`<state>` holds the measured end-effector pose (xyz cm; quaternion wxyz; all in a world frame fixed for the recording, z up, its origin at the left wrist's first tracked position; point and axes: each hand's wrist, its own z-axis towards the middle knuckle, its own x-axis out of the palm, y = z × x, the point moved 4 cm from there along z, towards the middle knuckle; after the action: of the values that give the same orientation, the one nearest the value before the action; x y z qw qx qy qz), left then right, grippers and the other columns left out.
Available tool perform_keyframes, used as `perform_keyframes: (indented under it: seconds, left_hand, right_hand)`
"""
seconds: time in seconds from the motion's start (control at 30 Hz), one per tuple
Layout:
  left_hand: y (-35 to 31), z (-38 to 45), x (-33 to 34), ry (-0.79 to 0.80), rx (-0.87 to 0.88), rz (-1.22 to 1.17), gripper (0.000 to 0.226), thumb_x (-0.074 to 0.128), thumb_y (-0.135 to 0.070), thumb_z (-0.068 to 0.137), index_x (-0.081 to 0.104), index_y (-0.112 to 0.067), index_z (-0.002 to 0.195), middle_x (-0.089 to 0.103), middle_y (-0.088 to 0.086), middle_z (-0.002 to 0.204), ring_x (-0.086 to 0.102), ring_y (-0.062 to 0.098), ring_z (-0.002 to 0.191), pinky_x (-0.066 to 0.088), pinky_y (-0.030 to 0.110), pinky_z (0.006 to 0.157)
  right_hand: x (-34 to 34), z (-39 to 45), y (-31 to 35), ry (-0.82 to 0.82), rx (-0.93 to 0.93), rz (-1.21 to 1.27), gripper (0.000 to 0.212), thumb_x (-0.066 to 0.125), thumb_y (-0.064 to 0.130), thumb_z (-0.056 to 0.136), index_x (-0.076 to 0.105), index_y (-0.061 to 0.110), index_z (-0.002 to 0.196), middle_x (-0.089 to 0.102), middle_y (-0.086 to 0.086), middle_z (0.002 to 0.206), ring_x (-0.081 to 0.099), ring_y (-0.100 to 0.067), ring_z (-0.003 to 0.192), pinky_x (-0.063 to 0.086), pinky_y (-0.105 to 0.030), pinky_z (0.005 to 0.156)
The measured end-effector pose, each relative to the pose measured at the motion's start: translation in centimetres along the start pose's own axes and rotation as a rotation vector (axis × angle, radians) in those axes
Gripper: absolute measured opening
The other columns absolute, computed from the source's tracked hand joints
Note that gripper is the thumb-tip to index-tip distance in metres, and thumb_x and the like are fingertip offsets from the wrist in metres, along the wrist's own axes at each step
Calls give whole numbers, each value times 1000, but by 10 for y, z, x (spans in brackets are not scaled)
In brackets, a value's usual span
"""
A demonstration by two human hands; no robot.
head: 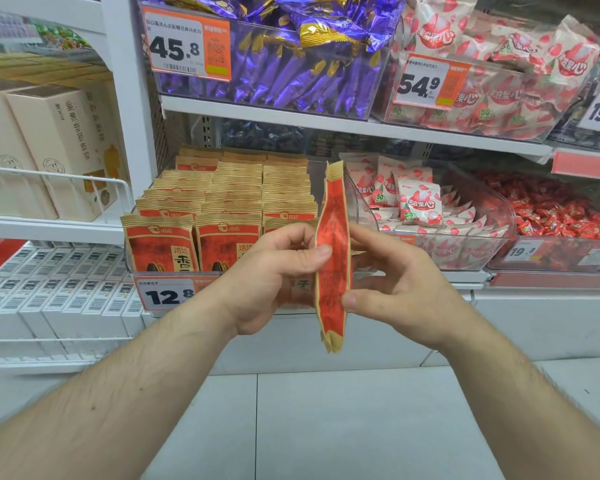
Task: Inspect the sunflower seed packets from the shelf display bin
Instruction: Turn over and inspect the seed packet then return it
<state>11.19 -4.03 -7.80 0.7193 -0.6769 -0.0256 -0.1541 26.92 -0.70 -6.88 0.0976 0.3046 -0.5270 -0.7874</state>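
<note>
- Fingers and thumbs of my left hand (274,271) and right hand (395,289) pinch one packet (333,258), held edge-on.
- Bin (132,268): three rows of packets.

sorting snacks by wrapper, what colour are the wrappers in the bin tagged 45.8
Purple with gold ends, the wrappers fill the top-shelf bin; head view shows them.

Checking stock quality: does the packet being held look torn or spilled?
No tear or spill shows. The sunflower seed packet is held edge-on between left hand and right hand, so its faces are mostly hidden.
</note>
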Motion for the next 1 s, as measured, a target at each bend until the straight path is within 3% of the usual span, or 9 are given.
perform_keyframes:
  seconds: [0.1,0.23,0.37,0.47,0.57,0.67,0.8,0.9,1.0]
  left_hand:
    - [0,0,0,-4,-4,3,57,62,-23,75,46,15,115,61,11,85,65,27,73,57,40,64]
    - [1,-1,1,-10,-22,-58,47,60,-27,76,56,1,114,64,14,90,66,27,78,58,39,65]
    - [2,0,4,-38,-57,-72,42,64,-28,81,56,-5,115,63,19,101,59,36,93,58,45,72]
    - [2,3,1,-115,-24,41,10,61,-19,92,55,-11,94,70,10,87,67,27,78,57,38,63]
    - [-2,4,-3,-215,23,99,12,55,-9,97,54,-10,84,72,7,75,70,23,69,59,38,56]
    - [-4,3,-2,-245,54,130,12,61,-17,94,59,-6,93,74,18,89,72,34,82,59,46,68]
    - [-3,3,-3,-276,66,179,15,70,-12,86,63,-3,95,74,19,87,73,31,80,60,48,70]
    - [-3,4,-7,-266,42,167,3,63,-3,90,65,-5,92,75,9,78,73,20,73,62,36,68]
    - [-1,4,-7,-190,-10,208,3,62,-2,91,64,-2,93,75,16,85,73,27,80,61,41,73]
  right_hand:
    - [-1,-1,0,-5,1,-14,79,81,18,67,54,24,140,68,1,120,65,-23,106,55,-52,92]
    - [2,-1,1,-55,-11,-49,83,82,39,62,53,33,139,67,8,124,65,-16,109,53,-45,97]
    - [9,-2,-3,-149,12,12,86,83,43,55,53,37,135,64,15,122,67,-17,108,59,-48,85]
    - [10,-4,-1,-295,30,-213,87,79,51,51,50,43,133,59,26,120,62,-10,109,58,-43,87]
    - [10,-7,4,-406,21,-458,91,80,52,54,46,37,136,48,21,123,50,4,109,48,-19,93]
    - [14,-9,9,-478,-11,-621,89,80,49,57,46,29,137,44,13,119,39,7,102,31,1,84]
    - [21,-11,12,-517,-45,-737,94,78,57,59,42,27,140,50,8,123,48,-4,108,41,-19,85]
    - [7,-10,13,-578,77,-494,94,77,60,63,36,35,144,57,17,117,59,0,92,51,-24,77]
    - [-12,-7,10,-656,151,-92,43,72,37,84,62,25,124,69,11,95,63,-4,73,55,-33,70]
